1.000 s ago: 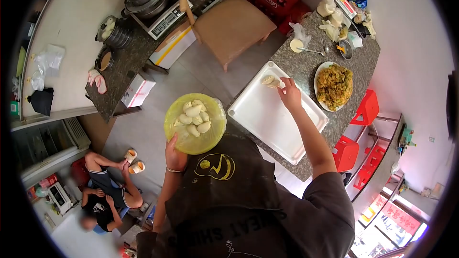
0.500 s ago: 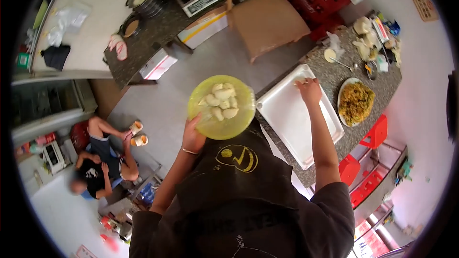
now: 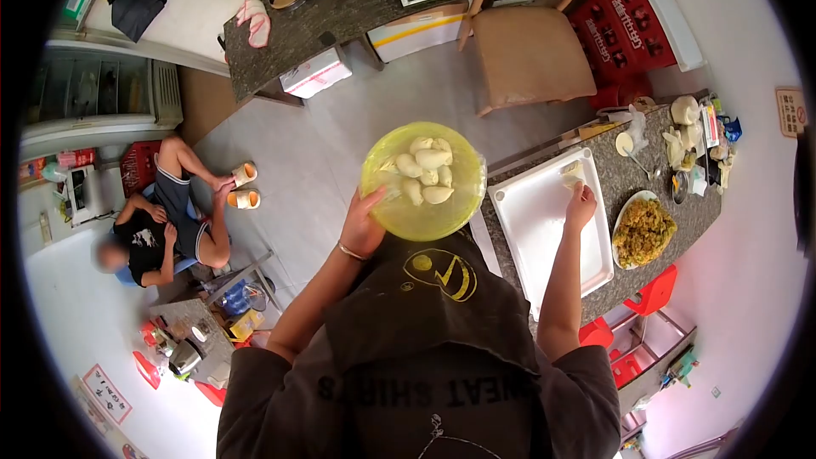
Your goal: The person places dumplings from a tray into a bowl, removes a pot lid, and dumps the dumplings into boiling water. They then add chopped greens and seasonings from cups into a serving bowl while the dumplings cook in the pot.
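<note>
My left hand (image 3: 364,223) grips the lower left rim of a yellow-green plate (image 3: 393,214), which appears wrapped in clear plastic. Several pale, crescent-shaped dumplings (image 3: 433,157) lie on that plate. Over the far end of a white rectangular tray (image 3: 544,238), my right hand (image 3: 580,204) has its fingers pinched on a small pale dumpling (image 3: 572,174). Whether the dumpling touches the tray cannot be made out. The tray rests on a speckled stone counter to my right.
Beside the tray stand a plate of fried food (image 3: 644,231), a small cup (image 3: 625,144) and a metal container (image 3: 679,186). A wooden chair (image 3: 531,55) and red crates (image 3: 625,21) are ahead. A seated person (image 3: 161,225) is at left, red stools (image 3: 650,291) at right.
The camera view has shifted and turned. My right hand has drawn back slightly from the tray's far end, so the dumpling at its fingertips now shows. My left hand still holds the plate.
</note>
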`<state>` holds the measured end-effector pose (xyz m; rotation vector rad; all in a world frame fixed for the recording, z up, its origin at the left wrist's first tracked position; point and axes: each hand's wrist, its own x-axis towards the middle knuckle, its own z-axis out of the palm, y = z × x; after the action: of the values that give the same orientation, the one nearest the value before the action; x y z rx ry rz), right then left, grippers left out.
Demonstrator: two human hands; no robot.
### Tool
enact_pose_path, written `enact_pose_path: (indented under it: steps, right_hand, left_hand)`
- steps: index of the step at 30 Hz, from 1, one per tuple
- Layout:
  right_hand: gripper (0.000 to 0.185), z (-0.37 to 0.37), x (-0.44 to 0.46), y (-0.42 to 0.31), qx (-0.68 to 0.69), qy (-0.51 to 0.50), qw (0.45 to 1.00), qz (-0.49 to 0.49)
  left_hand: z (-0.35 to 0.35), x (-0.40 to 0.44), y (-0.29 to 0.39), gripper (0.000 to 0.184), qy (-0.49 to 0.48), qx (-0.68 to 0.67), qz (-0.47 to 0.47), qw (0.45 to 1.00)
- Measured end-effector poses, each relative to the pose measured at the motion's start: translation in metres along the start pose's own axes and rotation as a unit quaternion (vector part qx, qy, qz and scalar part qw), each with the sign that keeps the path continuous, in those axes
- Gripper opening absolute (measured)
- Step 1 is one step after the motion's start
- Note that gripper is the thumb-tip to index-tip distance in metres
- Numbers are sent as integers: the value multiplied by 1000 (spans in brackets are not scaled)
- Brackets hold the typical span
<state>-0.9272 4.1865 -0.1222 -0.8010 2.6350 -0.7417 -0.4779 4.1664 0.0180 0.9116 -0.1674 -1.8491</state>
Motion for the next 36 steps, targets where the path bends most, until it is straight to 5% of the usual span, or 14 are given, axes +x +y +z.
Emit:
enact_pose_path:
  steps: [6, 9, 12, 14, 17, 20, 23, 28, 30, 36]
  right_hand:
    - [49, 21, -4, -14, 94, 55, 994, 0]
    - [46, 19, -23, -45, 26, 139, 990, 6]
    - [42, 29, -64, -101, 119, 84, 986, -77]
    - [32, 65, -107, -155, 267, -24, 945, -186]
    - [28, 88, -228, -294, 316, -353, 867, -153]
    - [42, 118, -328, -392, 315, -603, 717, -154]
    - [47, 167, -395, -461, 245, -695, 635, -233]
    - [48, 237, -487, -584, 213, -653, 610, -396]
    - [39, 254, -520, -641, 215, -431, 603, -636]
    - [36, 329, -627, -767, 121, -442, 439, -773]
  left_hand:
    - [-24, 0, 39, 47, -1, 0, 9, 1000]
    - [-38, -9, 76, 51, 15, 26, 46, 998]
    - [-57, -19, 125, 54, 2, 19, 60, 998]
    - [-75, -28, 162, 56, -9, 16, 70, 997]
    - [-121, -38, 209, 56, 10, -15, 101, 995]
    - [-163, -52, 253, 57, 37, -50, 155, 986]
    - [-202, -65, 298, 57, 89, -90, 219, 968]
    - [-268, -74, 376, 59, 142, -150, 315, 926]
    - [-293, -68, 412, 60, 171, -171, 349, 905]
    - [-331, -66, 514, 61, 244, -169, 418, 858]
